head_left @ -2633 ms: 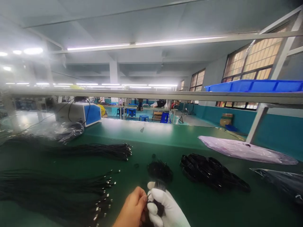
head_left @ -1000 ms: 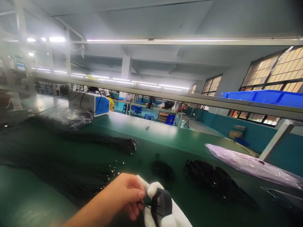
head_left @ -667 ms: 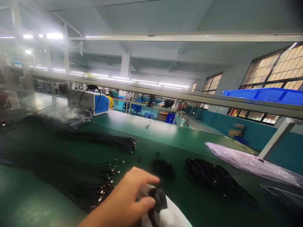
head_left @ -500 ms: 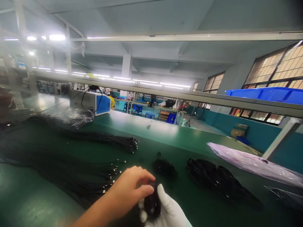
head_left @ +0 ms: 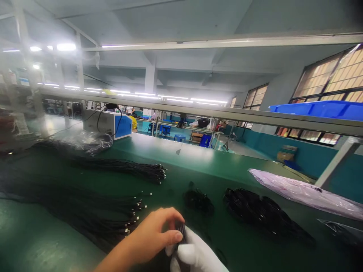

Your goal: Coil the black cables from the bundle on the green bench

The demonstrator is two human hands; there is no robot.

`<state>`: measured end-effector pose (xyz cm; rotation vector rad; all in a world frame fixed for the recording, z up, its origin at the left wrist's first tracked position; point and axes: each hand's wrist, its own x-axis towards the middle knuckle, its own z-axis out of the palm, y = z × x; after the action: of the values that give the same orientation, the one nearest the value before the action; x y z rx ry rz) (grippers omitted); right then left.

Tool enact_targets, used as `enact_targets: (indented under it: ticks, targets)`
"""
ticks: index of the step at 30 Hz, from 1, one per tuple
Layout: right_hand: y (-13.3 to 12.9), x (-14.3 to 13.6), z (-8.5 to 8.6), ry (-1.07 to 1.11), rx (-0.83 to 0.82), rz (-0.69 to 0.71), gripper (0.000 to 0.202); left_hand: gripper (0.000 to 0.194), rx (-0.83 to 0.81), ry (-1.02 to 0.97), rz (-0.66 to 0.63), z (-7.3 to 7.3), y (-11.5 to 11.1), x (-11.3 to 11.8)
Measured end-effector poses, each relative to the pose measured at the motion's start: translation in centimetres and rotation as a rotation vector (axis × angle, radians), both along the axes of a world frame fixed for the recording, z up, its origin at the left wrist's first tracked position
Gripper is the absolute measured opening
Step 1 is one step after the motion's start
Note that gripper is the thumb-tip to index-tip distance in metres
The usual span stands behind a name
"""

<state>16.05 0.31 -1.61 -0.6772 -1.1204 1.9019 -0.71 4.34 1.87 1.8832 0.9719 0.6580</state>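
Note:
My bare left hand (head_left: 159,234) is closed, thumb and fingertips pinching the upper part of a small coil of black cable (head_left: 181,231). My right hand (head_left: 200,251), in a white glove, is wrapped around the same coil from below and from the right. The fingers hide much of the coil. Just beyond my hands lies a small pile of black ties or thin loops (head_left: 198,201) on the green bench top. To the left, a spread of long black cables (head_left: 85,211) ends in small white connectors near my left wrist.
A second cable bundle (head_left: 127,168) lies farther back. At the right are a heap of coiled black cables (head_left: 263,213) and a pinkish plastic bag (head_left: 300,190). A blue and white machine (head_left: 122,125) stands behind, near clear plastic (head_left: 90,142). A shelf rail (head_left: 241,114) carries a blue tray (head_left: 320,108).
The coil has turned in my hands, from facing the camera to more edge-on. My gloved right thumb has moved lower, across the coil's front. The camera view has shifted slightly.

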Motion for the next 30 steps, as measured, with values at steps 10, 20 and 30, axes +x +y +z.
enact_targets:
  ticks: [10, 20, 30]
  targets:
    - [-0.2, 0.3, -0.1, -0.025, 0.012, 0.02, 0.039, 0.019, -0.16, -0.269, 0.25, -2.3, -1.3, 0.6]
    - [-0.7, -0.7, 1.9, -0.025, 0.055, 0.073, 0.046, 0.025, -0.484, -0.547, 0.07, -3.8, -2.3, 1.3]
    - [0.1, -0.7, 0.2, -0.118, -0.015, -0.046, 0.046, 0.036, 0.571, -0.009, 0.354, -4.3, -2.6, 0.4]
